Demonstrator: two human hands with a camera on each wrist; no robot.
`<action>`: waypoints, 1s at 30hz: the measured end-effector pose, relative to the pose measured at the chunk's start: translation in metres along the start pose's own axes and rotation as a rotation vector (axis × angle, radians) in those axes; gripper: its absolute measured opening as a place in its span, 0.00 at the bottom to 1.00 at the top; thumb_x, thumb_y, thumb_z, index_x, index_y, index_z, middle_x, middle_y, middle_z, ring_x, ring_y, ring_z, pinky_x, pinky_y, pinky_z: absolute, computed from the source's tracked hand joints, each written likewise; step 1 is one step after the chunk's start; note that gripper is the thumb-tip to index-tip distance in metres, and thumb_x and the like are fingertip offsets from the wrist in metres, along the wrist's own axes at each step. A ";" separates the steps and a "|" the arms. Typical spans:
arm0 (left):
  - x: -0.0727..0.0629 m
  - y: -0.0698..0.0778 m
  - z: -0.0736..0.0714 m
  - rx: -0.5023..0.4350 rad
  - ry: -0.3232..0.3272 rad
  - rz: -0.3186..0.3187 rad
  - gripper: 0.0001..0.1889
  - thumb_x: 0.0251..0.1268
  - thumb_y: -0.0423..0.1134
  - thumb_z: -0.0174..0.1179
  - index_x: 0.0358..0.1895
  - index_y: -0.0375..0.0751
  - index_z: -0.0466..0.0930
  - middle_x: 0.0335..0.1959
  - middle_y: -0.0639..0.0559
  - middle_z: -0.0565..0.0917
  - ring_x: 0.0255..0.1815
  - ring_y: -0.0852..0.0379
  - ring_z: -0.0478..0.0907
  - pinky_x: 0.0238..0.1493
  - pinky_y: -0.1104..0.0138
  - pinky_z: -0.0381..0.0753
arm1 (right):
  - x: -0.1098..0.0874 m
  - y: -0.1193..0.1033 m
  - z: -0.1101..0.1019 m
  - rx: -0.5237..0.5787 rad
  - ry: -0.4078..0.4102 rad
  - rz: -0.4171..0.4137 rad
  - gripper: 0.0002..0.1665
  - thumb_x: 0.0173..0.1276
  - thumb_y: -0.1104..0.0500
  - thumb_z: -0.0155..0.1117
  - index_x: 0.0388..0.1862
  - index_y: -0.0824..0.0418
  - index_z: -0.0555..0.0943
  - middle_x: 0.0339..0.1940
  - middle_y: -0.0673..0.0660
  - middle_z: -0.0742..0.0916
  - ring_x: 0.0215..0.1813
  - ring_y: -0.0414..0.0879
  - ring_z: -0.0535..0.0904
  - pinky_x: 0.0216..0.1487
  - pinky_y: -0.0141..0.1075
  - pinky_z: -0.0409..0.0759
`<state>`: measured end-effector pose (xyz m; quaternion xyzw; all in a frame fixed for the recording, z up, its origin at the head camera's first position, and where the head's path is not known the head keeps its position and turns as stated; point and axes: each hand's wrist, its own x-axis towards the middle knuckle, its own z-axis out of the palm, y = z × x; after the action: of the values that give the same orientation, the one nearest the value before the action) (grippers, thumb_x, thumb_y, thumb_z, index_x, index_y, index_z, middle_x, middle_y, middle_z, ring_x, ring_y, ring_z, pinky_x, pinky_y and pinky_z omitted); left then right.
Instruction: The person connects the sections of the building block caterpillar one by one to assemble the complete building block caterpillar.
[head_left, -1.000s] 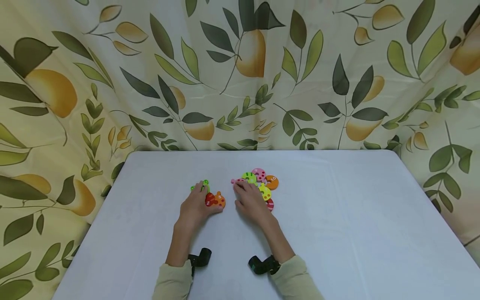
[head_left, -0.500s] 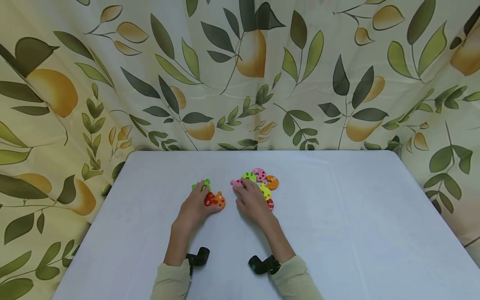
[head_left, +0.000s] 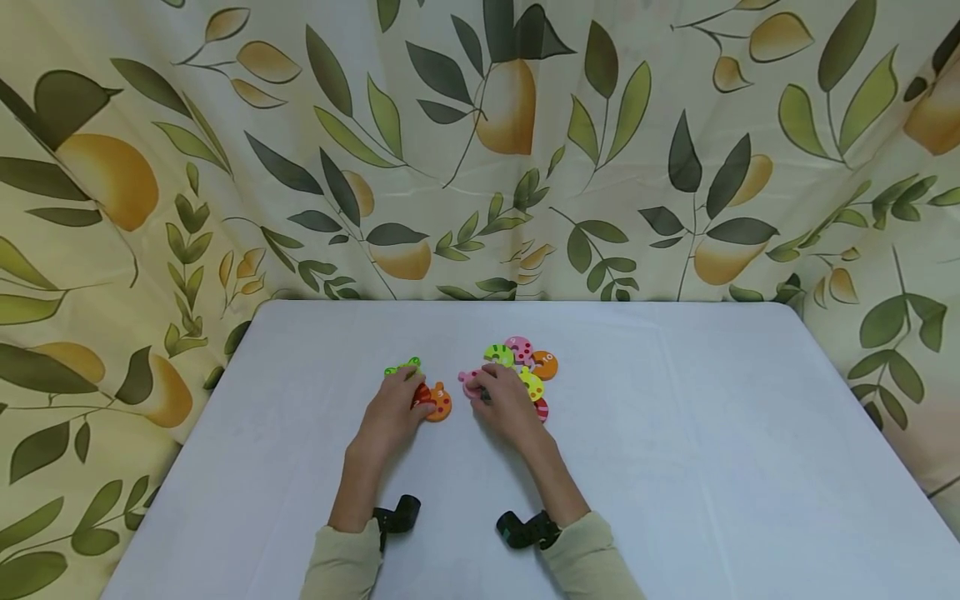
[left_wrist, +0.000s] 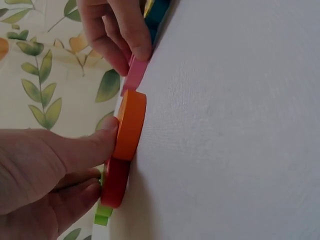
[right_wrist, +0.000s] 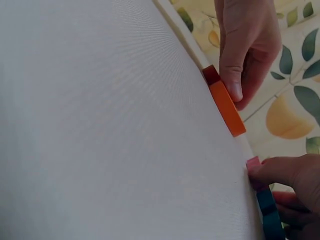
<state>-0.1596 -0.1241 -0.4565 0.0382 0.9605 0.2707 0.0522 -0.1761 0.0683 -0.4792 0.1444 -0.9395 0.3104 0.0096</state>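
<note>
On the white table, my left hand (head_left: 390,410) holds a small cluster of flat, joined number-puzzle pieces. Its thumb lies on the orange spotted piece (head_left: 438,403), and its bent fingers reach over the red piece (left_wrist: 116,182) and the green piece (head_left: 405,365). My right hand (head_left: 510,402) pinches a pink puzzle piece (right_wrist: 253,163) between thumb and fingers, just right of the orange piece with a small gap between. A dark teal piece (right_wrist: 269,212) sits beside the pink one, mostly hidden under the right hand in the head view.
Beyond the right hand lie more puzzle pieces: light green (head_left: 498,354), pink spotted (head_left: 519,348), orange (head_left: 545,364), yellow (head_left: 532,384) and red striped (head_left: 542,408). A patterned curtain (head_left: 480,208) hangs behind the table (head_left: 712,433). Each wrist wears a black camera (head_left: 405,512).
The pink piece has come slightly nearer to me with the right hand's fingers, and the dark teal piece now shows. My left thumb has moved up onto the orange piece.
</note>
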 end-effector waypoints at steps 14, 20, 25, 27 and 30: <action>0.002 -0.008 0.001 0.016 -0.006 0.058 0.35 0.61 0.46 0.66 0.67 0.32 0.68 0.74 0.39 0.63 0.75 0.40 0.58 0.71 0.48 0.66 | 0.003 -0.002 0.000 -0.050 0.020 0.033 0.20 0.55 0.51 0.76 0.45 0.56 0.85 0.52 0.59 0.83 0.55 0.53 0.77 0.58 0.45 0.78; 0.002 -0.005 0.002 0.056 -0.009 0.058 0.42 0.57 0.52 0.68 0.70 0.31 0.64 0.74 0.40 0.62 0.75 0.43 0.58 0.69 0.49 0.69 | 0.001 -0.002 -0.005 -0.035 -0.070 0.023 0.18 0.60 0.59 0.72 0.50 0.59 0.83 0.56 0.57 0.84 0.60 0.54 0.76 0.65 0.46 0.76; 0.001 0.000 0.005 0.098 0.029 0.050 0.44 0.54 0.56 0.69 0.68 0.30 0.67 0.73 0.39 0.65 0.74 0.43 0.60 0.67 0.50 0.72 | 0.000 -0.004 -0.009 -0.003 -0.101 0.026 0.17 0.63 0.61 0.69 0.52 0.60 0.85 0.49 0.58 0.84 0.56 0.52 0.77 0.61 0.44 0.78; 0.001 0.002 0.006 0.106 0.036 0.043 0.44 0.53 0.56 0.69 0.67 0.30 0.68 0.73 0.38 0.65 0.74 0.43 0.60 0.66 0.49 0.73 | 0.000 -0.005 -0.011 -0.002 -0.116 0.022 0.18 0.63 0.60 0.69 0.53 0.60 0.84 0.49 0.59 0.84 0.56 0.53 0.77 0.61 0.45 0.78; 0.001 0.003 0.006 0.103 0.033 0.038 0.43 0.52 0.56 0.70 0.67 0.30 0.69 0.72 0.38 0.65 0.74 0.43 0.60 0.65 0.48 0.73 | 0.000 -0.008 -0.015 0.011 -0.148 0.029 0.20 0.63 0.60 0.69 0.55 0.61 0.83 0.50 0.60 0.84 0.57 0.53 0.77 0.62 0.45 0.78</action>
<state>-0.1592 -0.1178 -0.4602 0.0546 0.9730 0.2223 0.0291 -0.1747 0.0710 -0.4626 0.1536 -0.9379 0.3041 -0.0652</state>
